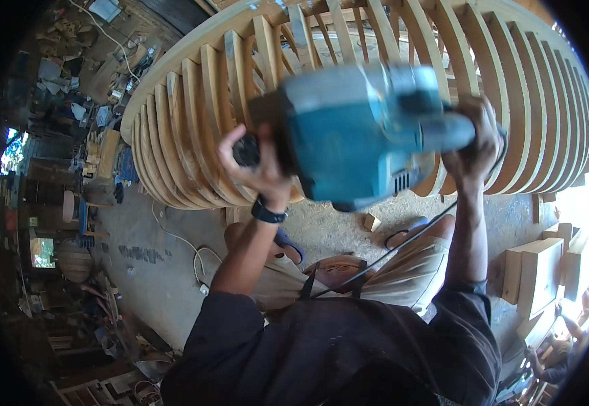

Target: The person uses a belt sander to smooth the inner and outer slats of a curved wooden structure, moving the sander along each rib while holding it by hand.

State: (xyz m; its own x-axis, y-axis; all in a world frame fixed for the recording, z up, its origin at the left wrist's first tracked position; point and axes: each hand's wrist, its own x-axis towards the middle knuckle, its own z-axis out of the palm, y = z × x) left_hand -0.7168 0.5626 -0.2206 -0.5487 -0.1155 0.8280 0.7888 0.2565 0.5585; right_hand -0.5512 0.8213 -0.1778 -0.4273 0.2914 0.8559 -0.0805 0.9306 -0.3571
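Note:
I hold a teal belt sander (342,135) up in front of me, its outline smeared by motion. My left hand (257,162), with a dark band on its wrist, is curled around the black front knob (246,150). At the other end, my right hand (474,145) grips the rear handle (447,132). Behind the sander stands a large rounded wooden frame (206,95) of curved upright slats under a wide rim. The tool overlaps the middle slats; whether it touches them I cannot tell.
A dark power cord (413,237) runs from the sander across my lap. On the concrete floor lie a small wood block (372,222) and a pale cable (198,260). Wooden blocks (537,274) are stacked at the right. Clutter lines the left, and another person's arm (550,369) shows at lower right.

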